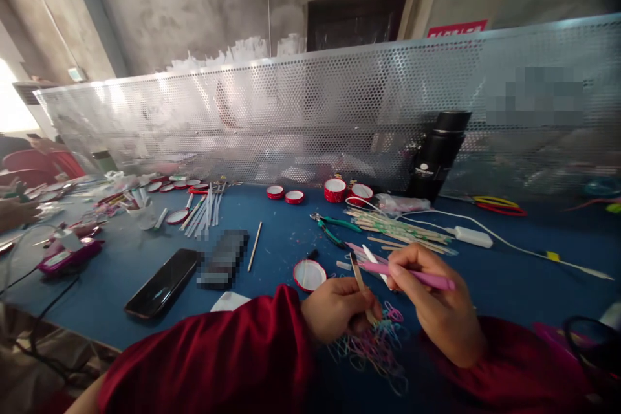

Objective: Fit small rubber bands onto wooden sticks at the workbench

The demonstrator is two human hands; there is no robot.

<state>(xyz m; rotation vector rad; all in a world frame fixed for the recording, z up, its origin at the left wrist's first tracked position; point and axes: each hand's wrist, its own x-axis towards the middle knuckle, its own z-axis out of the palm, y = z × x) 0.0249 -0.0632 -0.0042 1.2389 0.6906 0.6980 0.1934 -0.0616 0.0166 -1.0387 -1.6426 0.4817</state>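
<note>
My left hand (pixel 334 310) is closed on a thin wooden stick (pixel 358 273), which stands up at a tilt with a dark tip. In my right hand (pixel 439 301) is a pink pen-like tool (pixel 429 277), gripped like a pencil. Its narrow end points left and meets or nearly meets the stick near the dark tip; I cannot tell whether they touch. Below both hands lies a tangled heap of coloured thin loops (pixel 383 359). A round red-rimmed disc with a pale face (pixel 310 275) lies just beyond my left hand.
Green-handled pliers (pixel 334 226) and a bundle of wooden sticks (pixel 402 229) lie farther back. A black bottle (pixel 436 158) stands against the perforated metal divider (pixel 272 116). To the left are a phone (pixel 163 283), white tubes (pixel 206 212) and a cup (pixel 142 215). Another person's hand (pixel 19 212) shows far left.
</note>
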